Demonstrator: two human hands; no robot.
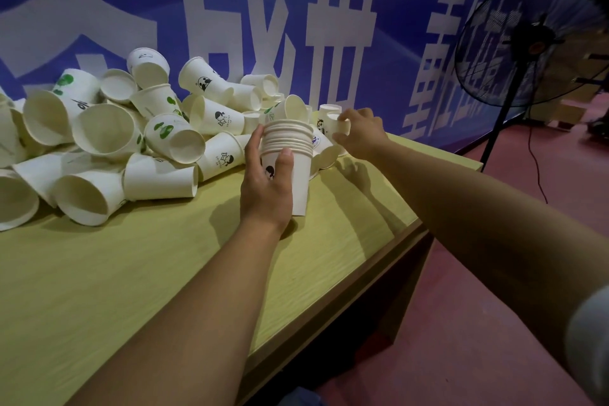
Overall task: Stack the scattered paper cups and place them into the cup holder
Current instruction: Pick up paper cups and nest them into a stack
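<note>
L hand (pixel 267 188) w/ cup stack (pixel 290 155) near table edge (pixel 408 227)

Dim, cool indoor light; wide-angle view, slightly soft overall.
Soft shadows of both arms fall rightward on the yellow-green table (pixel 99 273). No glare on the paper cups (pixel 108 132). Straight lines bow toward the frame edges; the grey sleeve (pixel 590 349) at lower right is blurred.

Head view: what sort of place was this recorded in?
Probably an event hall or exhibition venue, not a home: a big blue printed banner with large white characters backs the wooden table, a black pedestal fan stands on red flooring, and paper cups lie heaped in bulk.
</note>
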